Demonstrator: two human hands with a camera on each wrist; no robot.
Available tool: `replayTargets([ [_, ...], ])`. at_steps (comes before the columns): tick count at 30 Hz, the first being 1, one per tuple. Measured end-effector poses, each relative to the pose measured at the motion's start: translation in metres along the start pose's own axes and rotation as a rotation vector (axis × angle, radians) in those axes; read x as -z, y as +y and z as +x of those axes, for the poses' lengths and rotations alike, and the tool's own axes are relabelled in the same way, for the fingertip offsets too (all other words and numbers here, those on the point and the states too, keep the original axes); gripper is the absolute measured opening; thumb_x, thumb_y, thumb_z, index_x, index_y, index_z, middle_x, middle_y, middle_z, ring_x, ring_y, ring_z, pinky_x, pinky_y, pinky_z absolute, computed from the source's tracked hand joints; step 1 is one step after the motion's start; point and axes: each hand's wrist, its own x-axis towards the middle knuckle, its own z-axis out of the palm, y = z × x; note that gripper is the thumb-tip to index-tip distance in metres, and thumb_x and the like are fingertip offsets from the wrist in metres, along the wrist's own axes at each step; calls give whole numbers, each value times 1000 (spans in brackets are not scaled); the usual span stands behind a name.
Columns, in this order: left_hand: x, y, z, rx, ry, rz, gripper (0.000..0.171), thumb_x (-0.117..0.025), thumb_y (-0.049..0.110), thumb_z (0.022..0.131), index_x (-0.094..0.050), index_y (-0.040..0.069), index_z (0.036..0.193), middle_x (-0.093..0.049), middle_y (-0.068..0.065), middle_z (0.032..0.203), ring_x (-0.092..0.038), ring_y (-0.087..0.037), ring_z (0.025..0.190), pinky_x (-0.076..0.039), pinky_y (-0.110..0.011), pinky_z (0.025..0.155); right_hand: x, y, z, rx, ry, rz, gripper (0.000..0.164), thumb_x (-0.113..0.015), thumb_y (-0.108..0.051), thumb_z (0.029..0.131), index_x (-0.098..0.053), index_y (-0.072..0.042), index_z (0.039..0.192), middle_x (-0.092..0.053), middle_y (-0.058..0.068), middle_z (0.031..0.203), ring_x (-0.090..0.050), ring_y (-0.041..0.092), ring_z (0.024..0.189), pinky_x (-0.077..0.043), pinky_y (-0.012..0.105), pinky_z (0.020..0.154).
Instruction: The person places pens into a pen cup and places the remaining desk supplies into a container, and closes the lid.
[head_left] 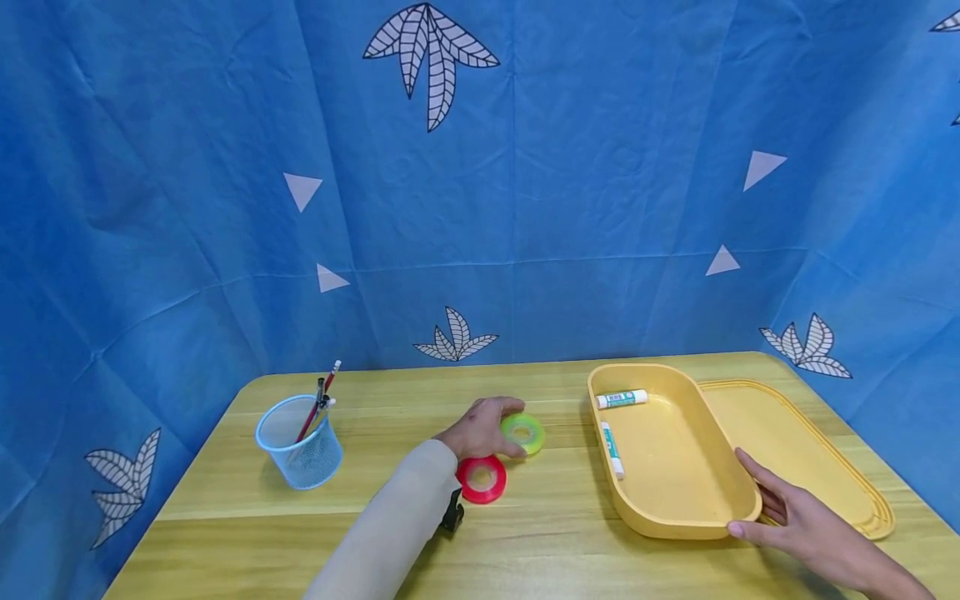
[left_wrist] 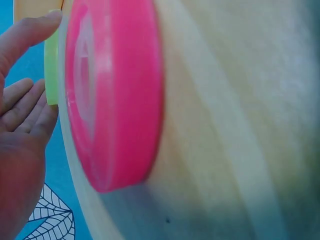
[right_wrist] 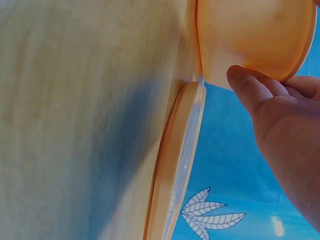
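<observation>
My left hand (head_left: 486, 427) reaches over the table around a roll of green tape (head_left: 523, 434), thumb at its near edge and fingers by its far side. Whether the fingers press on it is hard to tell. A red tape roll (head_left: 482, 480) lies just below that wrist and fills much of the left wrist view. At the right, my right hand (head_left: 795, 517) holds the near right corner of a yellow plastic box (head_left: 678, 467), thumb on the near wall and fingers along the right side. Two glue sticks, one at the back (head_left: 622, 398) and one along the left wall (head_left: 612, 450), lie inside.
A yellow lid (head_left: 813, 467) lies flat on the table right of the box, partly behind my right hand. On the left stands a light blue mesh pen cup (head_left: 303, 454) with several pens and pencils. A blue patterned curtain (head_left: 525, 183) hangs behind the table.
</observation>
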Motion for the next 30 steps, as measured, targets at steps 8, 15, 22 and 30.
replayTargets([
  [8,3,4,3,-70,16,-22,77,-90,18,75,-53,1,141,-57,-9,139,-52,-24,123,-45,-36,105,0,0,0,-5,4,-10,86,-62,3,96,2,16,151,3,49,147,-32,-23,118,-47,9,87],
  [15,8,13,2,-104,16,-26,77,-89,18,77,-52,0,142,-56,-8,141,-51,-24,127,-44,-35,106,0,-1,1,-3,1,-8,85,-61,3,96,3,17,150,3,49,147,-32,-23,119,-47,9,87],
  [22,10,25,3,-134,7,-32,77,-89,20,77,-52,4,143,-55,-4,143,-52,-22,128,-44,-34,105,1,-1,1,-7,-7,2,86,-61,3,96,3,17,150,4,49,147,-32,-24,118,-47,9,87],
  [30,11,39,6,-169,-3,-23,76,-89,21,77,-53,7,143,-56,-2,142,-53,-19,128,-44,-31,105,0,-2,2,-26,-8,-5,87,-62,1,96,4,16,151,5,49,148,-31,-24,117,-48,9,86],
])
